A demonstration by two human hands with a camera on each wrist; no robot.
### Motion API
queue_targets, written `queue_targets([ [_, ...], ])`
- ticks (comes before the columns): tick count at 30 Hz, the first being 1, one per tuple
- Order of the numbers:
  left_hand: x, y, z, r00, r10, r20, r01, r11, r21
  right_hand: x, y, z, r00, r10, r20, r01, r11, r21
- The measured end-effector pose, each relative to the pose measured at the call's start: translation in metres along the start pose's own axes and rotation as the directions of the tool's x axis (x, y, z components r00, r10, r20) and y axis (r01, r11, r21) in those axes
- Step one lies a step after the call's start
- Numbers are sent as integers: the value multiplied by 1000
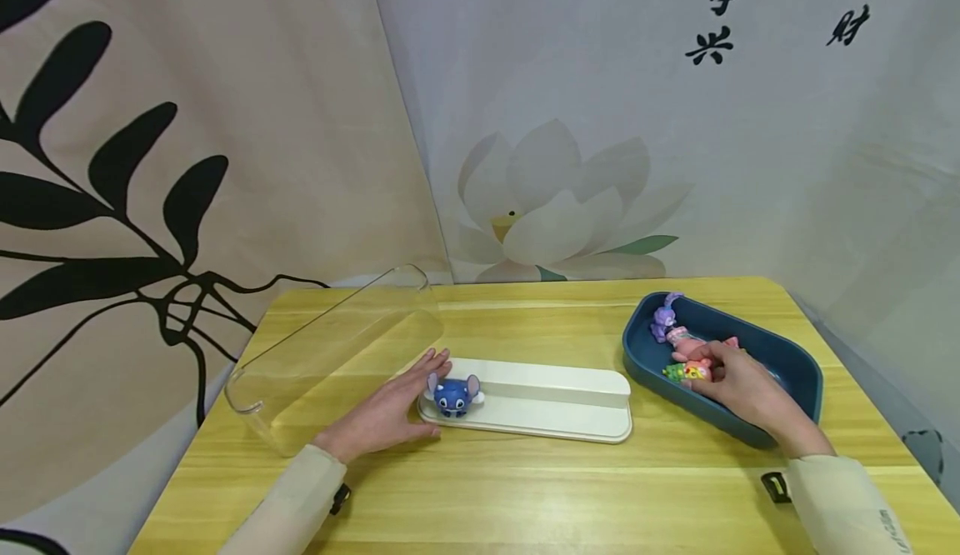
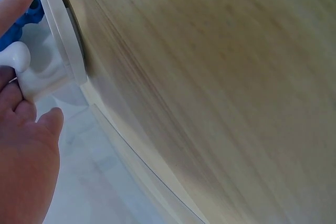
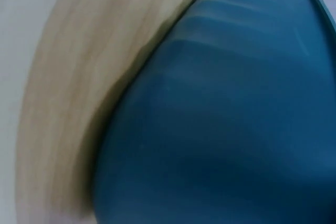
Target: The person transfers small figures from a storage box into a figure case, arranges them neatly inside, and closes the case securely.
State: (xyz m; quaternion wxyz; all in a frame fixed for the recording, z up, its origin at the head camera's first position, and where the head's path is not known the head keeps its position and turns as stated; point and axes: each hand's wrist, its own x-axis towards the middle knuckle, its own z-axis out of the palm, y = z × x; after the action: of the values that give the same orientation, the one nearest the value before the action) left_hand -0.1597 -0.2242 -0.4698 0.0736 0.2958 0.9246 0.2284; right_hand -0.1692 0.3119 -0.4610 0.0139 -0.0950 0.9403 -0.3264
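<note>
On the wooden table lies a long white stepped base (image 1: 540,405), with a blue big-eared figurine (image 1: 453,397) standing at its left end. My left hand (image 1: 393,401) is at that end, fingers extended behind the figurine and thumb in front; in the left wrist view, the hand (image 2: 26,150) lies close beside the base's edge (image 2: 68,35). My right hand (image 1: 746,384) reaches into a dark blue tub (image 1: 795,363), its thumb and fingers pinching a small red, yellow and green figurine (image 1: 688,370). Beside it in the tub are a pink figurine (image 1: 684,343) and a purple one (image 1: 663,322).
A clear, long box-shaped cover (image 1: 337,363) stands left of the base, near my left forearm. The tub's outer wall (image 3: 210,114) fills much of the right wrist view. Printed cloth (image 1: 570,80) hangs behind the table (image 1: 555,497).
</note>
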Motion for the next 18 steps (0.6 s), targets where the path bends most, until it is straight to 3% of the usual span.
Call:
queue_targets([
  [8,-1,1,-1,1000,-9,4,9,1000,5,-7,-11,-11,996,65,-54,-68,996,-62],
  [18,-1,1,0,1000,-14,2,14,1000,-4,-14,-42,-19,985,11,-172,-6,1000,29],
])
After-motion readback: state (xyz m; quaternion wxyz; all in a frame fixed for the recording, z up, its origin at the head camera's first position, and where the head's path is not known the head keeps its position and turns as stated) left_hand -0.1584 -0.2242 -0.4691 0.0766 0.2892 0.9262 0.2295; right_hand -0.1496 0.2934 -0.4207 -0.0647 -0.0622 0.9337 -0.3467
